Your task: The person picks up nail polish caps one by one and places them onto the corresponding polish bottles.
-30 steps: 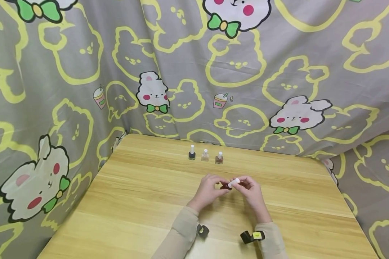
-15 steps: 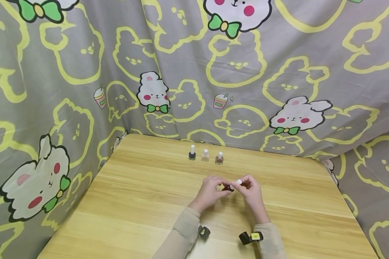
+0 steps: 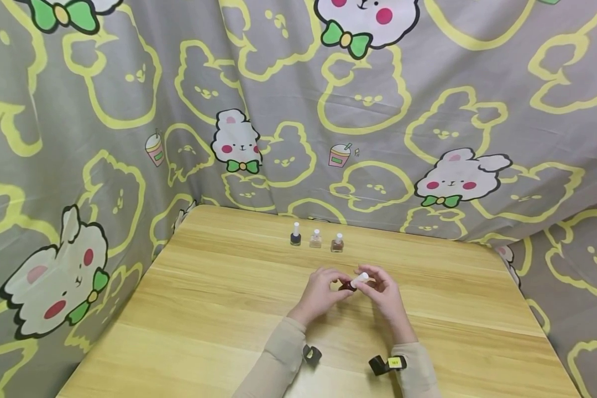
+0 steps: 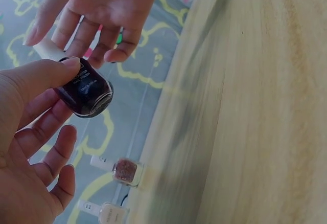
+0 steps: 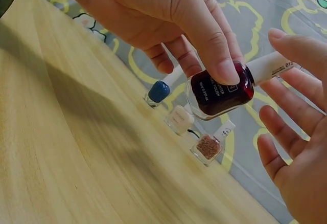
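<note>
My left hand (image 3: 323,293) pinches a dark red nail polish bottle (image 4: 87,88) between thumb and fingers, its white lettering facing up. The bottle lies tilted, held above the table, and its long white cap (image 5: 271,66) points toward my right hand (image 3: 385,293). Thumb and fingers of the right hand are curved loosely around that cap, the thumb (image 5: 301,45) overlapping its outer end. In the right wrist view the cap's neck end meets the bottle, with no gap between them.
Three more nail polish bottles stand in a row toward the back of the wooden table (image 3: 204,309): dark blue (image 3: 296,239), pale pink (image 3: 315,240) and glittery brown (image 3: 336,244). A patterned grey curtain (image 3: 288,99) hangs behind and beside the table.
Half a second ago the right fingers covered the cap's middle; now more of the cap shows. The bottle's tilt has shifted slightly, and the left hand keeps its hold.
</note>
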A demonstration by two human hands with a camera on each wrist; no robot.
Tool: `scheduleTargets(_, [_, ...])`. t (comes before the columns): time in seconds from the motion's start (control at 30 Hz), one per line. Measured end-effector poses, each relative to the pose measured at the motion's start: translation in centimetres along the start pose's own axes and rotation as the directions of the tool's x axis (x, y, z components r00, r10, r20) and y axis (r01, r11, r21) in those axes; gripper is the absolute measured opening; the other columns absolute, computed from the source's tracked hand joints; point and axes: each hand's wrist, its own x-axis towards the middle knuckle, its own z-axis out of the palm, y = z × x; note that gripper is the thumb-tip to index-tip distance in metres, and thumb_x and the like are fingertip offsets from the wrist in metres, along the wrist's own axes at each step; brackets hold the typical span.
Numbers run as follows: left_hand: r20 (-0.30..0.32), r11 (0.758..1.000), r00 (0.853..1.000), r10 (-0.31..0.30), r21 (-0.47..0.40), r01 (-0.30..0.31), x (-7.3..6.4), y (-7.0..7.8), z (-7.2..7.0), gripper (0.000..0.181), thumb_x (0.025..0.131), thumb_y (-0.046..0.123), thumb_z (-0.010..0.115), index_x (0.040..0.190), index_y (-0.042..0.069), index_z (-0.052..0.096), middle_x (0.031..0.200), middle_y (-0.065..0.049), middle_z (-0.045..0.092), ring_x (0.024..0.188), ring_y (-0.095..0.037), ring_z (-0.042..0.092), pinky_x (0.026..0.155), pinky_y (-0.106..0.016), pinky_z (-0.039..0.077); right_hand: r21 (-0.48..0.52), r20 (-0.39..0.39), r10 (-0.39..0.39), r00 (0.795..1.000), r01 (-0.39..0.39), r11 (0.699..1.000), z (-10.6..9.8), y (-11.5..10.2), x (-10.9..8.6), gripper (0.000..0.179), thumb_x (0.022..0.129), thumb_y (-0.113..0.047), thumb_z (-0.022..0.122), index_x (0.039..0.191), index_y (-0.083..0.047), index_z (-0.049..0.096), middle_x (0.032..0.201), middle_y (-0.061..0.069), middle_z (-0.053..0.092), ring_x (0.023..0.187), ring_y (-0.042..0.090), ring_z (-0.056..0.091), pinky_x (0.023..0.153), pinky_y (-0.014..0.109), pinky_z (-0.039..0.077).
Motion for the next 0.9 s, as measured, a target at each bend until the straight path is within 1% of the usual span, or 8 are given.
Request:
scheduleTargets(0.17, [-0.002,1.000,1.000,0.003,-0.007,-0.003,0.07,-0.14,-0.03,0.025,0.082,0.031,0.077,0.105,0.022,0.074,0.104,0.008,0.073,0.099,-0.010,0.060,0.091,-0.029,0.041,0.024,0.090,-0.028,0.996,0.026,0.999,-0.29,0.28,-0.01,0.046,0.089,0.002,0.064,0.132,0.011,0.049,0.121,-0.009,0.069,0.096,0.003,0.066,0.083,0.019,0.052])
scheduleTargets(0.23, [-0.001,1.000,1.000,0.004,-0.012,-0.004,0.12,-0.22,0.02,0.025,0.081,0.031,0.077,0.104,0.021,0.074,0.104,0.008,0.073,0.098,-0.010,0.059,0.090,-0.029,0.041,0.028,0.117,-0.026,0.993,0.023,0.999,-0.37,0.26,-0.05,0.046,0.091,0.000,0.062,0.134,0.011,0.048,0.124,-0.011,0.068,0.098,0.003,0.066,0.085,0.019,0.051])
scheduleTargets(0.3, [-0.002,1.000,1.000,0.006,-0.017,-0.006,0.14,-0.31,0.07,0.025,0.081,0.030,0.078,0.104,0.021,0.074,0.104,0.008,0.073,0.098,-0.010,0.059,0.090,-0.028,0.041,0.040,0.127,-0.005,0.992,0.000,0.999,-0.44,0.23,-0.10,0.045,0.093,-0.002,0.061,0.133,0.011,0.048,0.124,-0.013,0.067,0.102,0.003,0.065,0.088,0.019,0.050])
scheduleTargets(0.4, [-0.004,1.000,1.000,0.008,-0.022,-0.008,0.17,-0.39,0.12,0.024,0.081,0.029,0.079,0.103,0.020,0.074,0.103,0.007,0.074,0.097,-0.011,0.060,0.088,-0.026,0.041,0.070,0.106,0.058,0.993,-0.066,0.995,-0.42,0.17,-0.17,0.041,0.093,-0.005,0.062,0.130,0.010,0.052,0.117,-0.015,0.070,0.107,0.002,0.066,0.091,0.018,0.049])
scheduleTargets(0.47, [-0.007,1.000,1.000,0.009,-0.023,-0.010,0.17,-0.40,0.12,0.024,0.080,0.028,0.079,0.102,0.019,0.074,0.102,0.007,0.074,0.096,-0.013,0.061,0.088,-0.025,0.041,0.085,0.084,0.094,0.992,-0.101,0.991,-0.40,0.19,-0.19,0.039,0.093,-0.006,0.063,0.127,0.010,0.055,0.113,-0.016,0.071,0.106,0.002,0.067,0.092,0.018,0.049])
scheduleTargets(0.53, [-0.010,1.000,1.000,0.011,-0.025,-0.011,0.17,-0.37,0.11,0.024,0.080,0.028,0.079,0.102,0.019,0.074,0.101,0.006,0.074,0.096,-0.014,0.061,0.087,-0.024,0.041,0.103,0.065,0.108,0.992,-0.114,0.988,-0.36,0.20,-0.19,0.035,0.091,-0.005,0.064,0.123,0.010,0.058,0.109,-0.014,0.073,0.103,0.004,0.069,0.092,0.019,0.049])
scheduleTargets(0.73, [-0.016,0.999,0.999,0.028,-0.031,-0.028,0.10,-0.12,0.01,0.024,0.080,0.027,0.079,0.101,0.018,0.074,0.102,0.005,0.074,0.096,-0.014,0.061,0.087,-0.026,0.042,0.136,0.031,0.070,0.997,-0.074,0.988,-0.32,0.31,-0.17,0.025,0.088,0.002,0.065,0.111,0.012,0.061,0.105,-0.009,0.075,0.096,0.005,0.070,0.088,0.020,0.052])
scheduleTargets(0.9, [-0.005,0.999,1.000,0.011,-0.035,-0.011,0.09,-0.06,0.05,0.026,0.080,0.028,0.079,0.103,0.019,0.074,0.103,0.005,0.074,0.097,-0.013,0.060,0.088,-0.026,0.041,0.126,-0.003,0.061,0.998,-0.060,0.990,-0.16,0.30,-0.13,0.018,0.087,0.006,0.065,0.102,0.013,0.061,0.099,-0.011,0.074,0.092,0.004,0.069,0.083,0.019,0.054])
